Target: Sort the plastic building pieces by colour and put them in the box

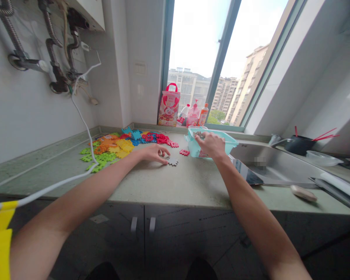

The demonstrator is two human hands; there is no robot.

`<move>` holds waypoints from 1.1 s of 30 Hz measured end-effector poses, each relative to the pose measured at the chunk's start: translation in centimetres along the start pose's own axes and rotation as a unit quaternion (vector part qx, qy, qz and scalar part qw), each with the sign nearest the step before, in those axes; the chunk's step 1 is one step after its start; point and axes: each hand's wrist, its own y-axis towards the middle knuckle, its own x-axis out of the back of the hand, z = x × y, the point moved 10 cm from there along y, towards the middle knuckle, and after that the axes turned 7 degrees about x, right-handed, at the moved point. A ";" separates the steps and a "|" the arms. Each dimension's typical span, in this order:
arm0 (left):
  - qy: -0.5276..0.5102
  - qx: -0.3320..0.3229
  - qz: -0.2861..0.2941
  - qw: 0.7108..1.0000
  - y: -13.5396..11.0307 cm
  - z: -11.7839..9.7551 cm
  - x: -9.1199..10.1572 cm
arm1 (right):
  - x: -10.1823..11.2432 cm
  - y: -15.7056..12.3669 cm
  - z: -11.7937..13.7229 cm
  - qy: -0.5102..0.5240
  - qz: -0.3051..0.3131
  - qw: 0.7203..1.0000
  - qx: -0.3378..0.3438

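Heaps of toothed plastic pieces (121, 147) lie largely grouped by colour; one red piece (184, 153) sits apart. The left hand (153, 153), thumb and fingers spread, is at a white piece (173, 161) on the counter (175, 188). The right hand (212, 143) is over the turquoise tub (229, 147), contents (198, 135) left inside, grip unclear.

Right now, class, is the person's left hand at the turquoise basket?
No, the left hand is by the grey toothed piece on the counter, while the right hand is at the basket.

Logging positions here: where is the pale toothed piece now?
In the head view, the pale toothed piece lies mid-counter by the left hand, left of the red piece near the teal basket.
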 end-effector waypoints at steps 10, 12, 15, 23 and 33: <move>-0.028 0.005 -0.002 1.000 -0.1 -0.2 0.0 | 2.5 -1.4 5.0 0.143 -0.161 0.951 0.221; -0.020 0.001 0.006 1.000 -0.1 -0.6 -0.2 | 1.9 -2.2 7.1 0.208 -0.121 0.926 0.290; -0.022 -0.005 0.029 0.999 -0.2 -1.2 -0.8 | -1.7 -3.3 9.8 0.261 0.027 0.905 0.335; -0.113 -0.030 -0.028 0.993 -0.3 -2.0 -0.3 | -6.9 -4.6 11.6 0.326 0.148 0.868 0.345; -0.068 -0.016 -0.034 0.997 0.5 0.5 -0.2 | 3.1 -2.2 6.0 0.221 -0.171 0.932 0.230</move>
